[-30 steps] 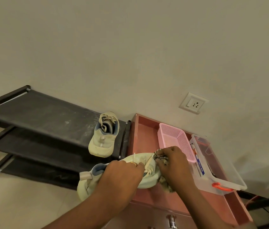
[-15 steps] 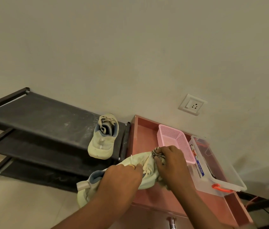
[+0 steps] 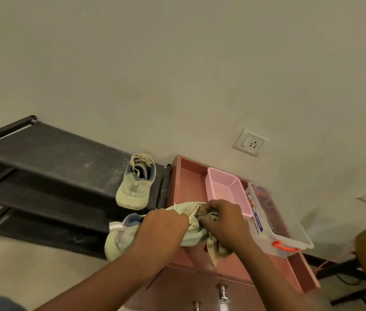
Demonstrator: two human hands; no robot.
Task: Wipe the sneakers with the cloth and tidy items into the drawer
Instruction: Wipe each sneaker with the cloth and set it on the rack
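Sneaker (image 3: 191,232), pale green: I hold it over the front left corner of the pink cabinet top (image 3: 188,182). My left hand (image 3: 161,230) has its grip closed around the upper. My right hand (image 3: 222,223) has its grip closed on the cloth (image 3: 215,250), pressed at the laces. Second sneaker (image 3: 136,185) rests on the black rack (image 3: 54,153).

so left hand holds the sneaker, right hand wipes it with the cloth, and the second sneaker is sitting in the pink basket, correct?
Not quite. The second sneaker sits on the top shelf of the black shoe rack, not in the pink basket. The head view shows it. The rest holds: the left hand holds the sneaker and the right hand wipes it with the cloth.
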